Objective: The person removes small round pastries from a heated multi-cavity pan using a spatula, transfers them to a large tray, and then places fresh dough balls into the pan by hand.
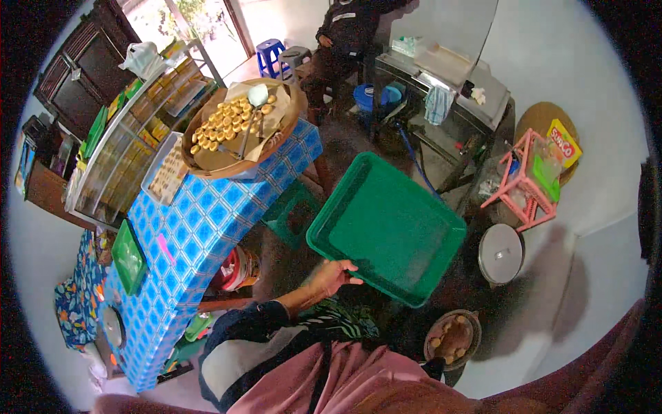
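My left hand (334,276) grips the near edge of a large rectangular green tray (386,228), fingers curled round its rim. The tray is held out in front of me, tilted in the view, and its bare bottom shows. No part of my right hand appears. To the left, a round woven basket (198,171) holds many small golden-brown round cookies (231,121) on paper, with a spatula (256,96) lying among them. Beyond the tray's right lower corner sits a pan (476,324) with several brown pieces in it.
A table with a blue checked cloth (207,214) fills the left, bearing a smaller green tray (128,255) and a display case (103,186). On the right are a lidded pot (501,254) and a pink rack (520,190). Another person (345,34) is at the back, near a metal worktable (476,103).
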A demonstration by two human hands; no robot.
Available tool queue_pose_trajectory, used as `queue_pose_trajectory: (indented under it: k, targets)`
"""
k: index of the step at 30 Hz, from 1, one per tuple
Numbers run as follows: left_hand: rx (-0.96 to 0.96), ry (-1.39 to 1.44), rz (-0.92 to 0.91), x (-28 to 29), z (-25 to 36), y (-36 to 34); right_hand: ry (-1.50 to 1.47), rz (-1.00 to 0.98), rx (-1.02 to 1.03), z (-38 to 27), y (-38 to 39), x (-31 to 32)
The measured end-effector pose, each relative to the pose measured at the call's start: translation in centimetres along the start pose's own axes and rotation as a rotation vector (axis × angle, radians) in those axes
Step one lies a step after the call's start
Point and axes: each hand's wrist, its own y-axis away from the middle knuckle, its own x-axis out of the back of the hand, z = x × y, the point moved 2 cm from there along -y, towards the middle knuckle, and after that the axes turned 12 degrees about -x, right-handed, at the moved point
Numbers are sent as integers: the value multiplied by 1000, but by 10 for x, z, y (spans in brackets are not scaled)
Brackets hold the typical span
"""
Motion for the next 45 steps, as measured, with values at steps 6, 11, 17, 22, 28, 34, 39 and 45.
queue_pose_trajectory:
  k: [6, 11, 17, 22, 28, 34, 39, 45]
  targets:
    - [12, 38, -230, 9, 41, 1, -122, -96, 133, -88, 26, -38]
    - [-40, 71, -233, 23, 85, 5, -199, -214, 241, -161, 64, -80]
    - [-209, 135, -214, 63, 148, 18, -282, -389, 388, -224, 112, -137]
    - [-320, 289, 18, 142, 173, 46, -173, -637, 448, -227, 157, -169]
    - [-668, 372, 313, 197, 217, 107, -255, -842, 939, -258, 150, -203]
    - [-1031, 306, 623, 249, 217, 162, 92, -1311, 854, -268, 147, -212]
    - [-1127, 533, 967, 267, 176, 198, 388, -1465, 884, -261, 112, -210]
    - [-1125, 592, 1092, 248, 137, 216, 793, -1475, 1004, -268, 71, -223]
